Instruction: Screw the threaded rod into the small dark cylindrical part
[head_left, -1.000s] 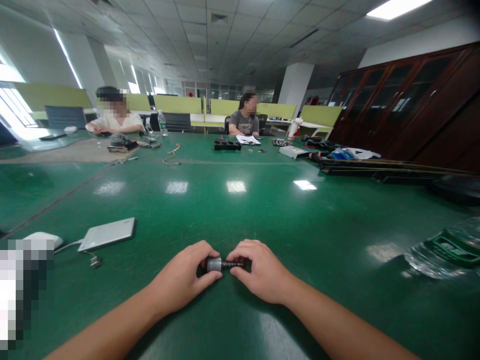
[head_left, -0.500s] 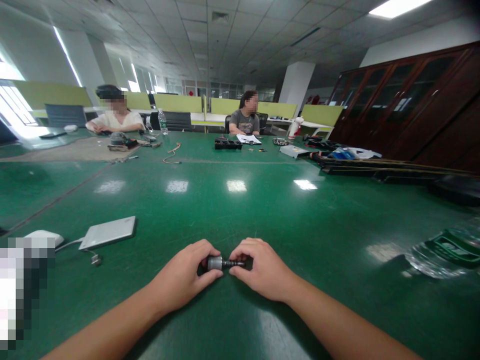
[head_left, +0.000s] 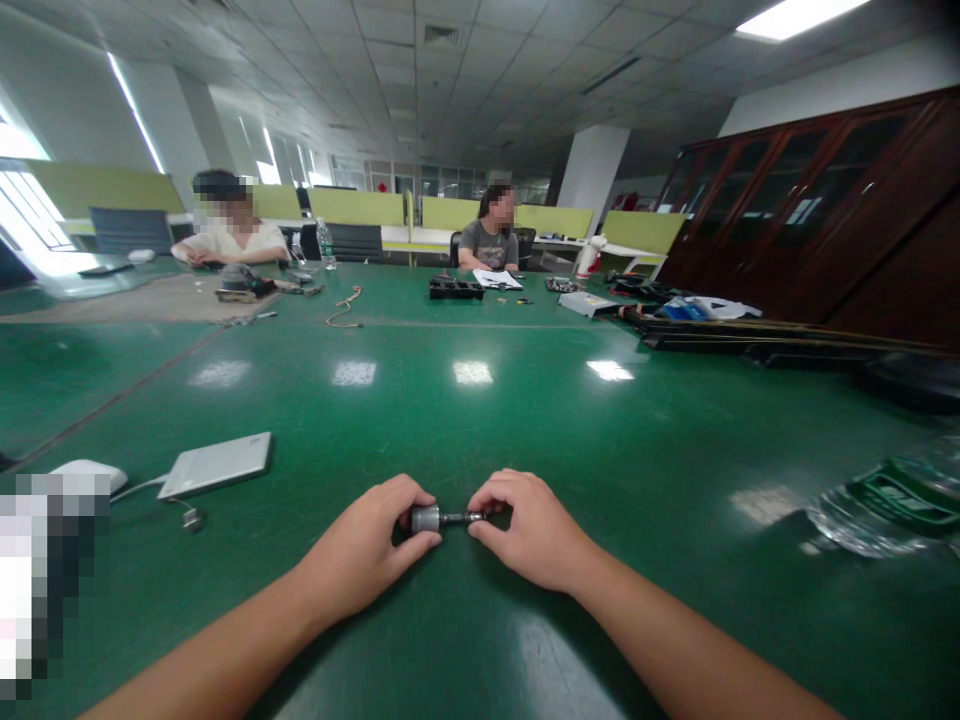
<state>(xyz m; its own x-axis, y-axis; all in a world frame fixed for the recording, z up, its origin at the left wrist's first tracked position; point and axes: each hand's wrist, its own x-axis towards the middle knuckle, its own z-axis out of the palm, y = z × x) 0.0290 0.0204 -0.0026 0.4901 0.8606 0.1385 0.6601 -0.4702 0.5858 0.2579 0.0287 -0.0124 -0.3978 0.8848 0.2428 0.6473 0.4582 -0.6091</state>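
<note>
Low over the green table, a small grey metal cylinder (head_left: pixel 426 518) lies sideways, its thin dark shaft (head_left: pixel 453 519) pointing right. My left hand (head_left: pixel 382 535) is closed round the cylinder, thumb below and fingers above. With thumb and fingertips, my right hand (head_left: pixel 519 525) pinches the far end of the shaft, where shiny ring-like or coiled parts show. The tip of the shaft is partly hidden by my right fingers. A bare stretch of shaft shows between the two hands.
On the left lie a silver flat box (head_left: pixel 217 467) with a cable and a white mouse-like thing (head_left: pixel 90 473). A clear bottle (head_left: pixel 885 505) lies on the right. Farther off are a black tray (head_left: pixel 456 290), papers, tools and black parts. Two people sit across the table (head_left: pixel 420 400).
My right hand has moved slightly right, away from my left, and the ringed parts have gone with it. More bare shaft shows beside the cylinder. My left hand has shifted slightly left.
</note>
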